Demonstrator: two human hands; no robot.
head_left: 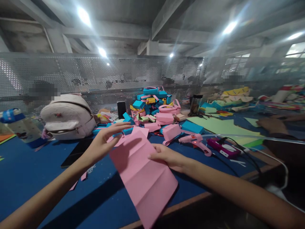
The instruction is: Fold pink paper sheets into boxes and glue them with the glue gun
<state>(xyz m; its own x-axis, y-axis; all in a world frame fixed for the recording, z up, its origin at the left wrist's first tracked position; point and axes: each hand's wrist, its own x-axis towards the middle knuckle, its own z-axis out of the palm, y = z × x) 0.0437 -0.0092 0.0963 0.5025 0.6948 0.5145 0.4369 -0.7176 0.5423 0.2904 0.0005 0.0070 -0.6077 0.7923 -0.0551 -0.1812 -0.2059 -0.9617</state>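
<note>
A sheet of pink paper [145,178] with several fold lines across it is held up over the blue table. My right hand [168,156] grips its right edge, thumb on the face and fingers behind. Just above its upper left part hovers my left hand [107,136], fingers stretched out and apart, holding nothing. Behind the sheet lies another pink paper piece [137,130], partly covered. To the right of my right hand rests a pink glue gun [196,142] on the table.
A pile of pink, blue and yellow paper boxes [152,101] stands behind. A white backpack [69,117], a bottle [21,127] and a dark tablet-like slab [77,152] are at left. At right are a purple power strip [224,148], cables, green sheets [221,127] and another person's hand [271,125].
</note>
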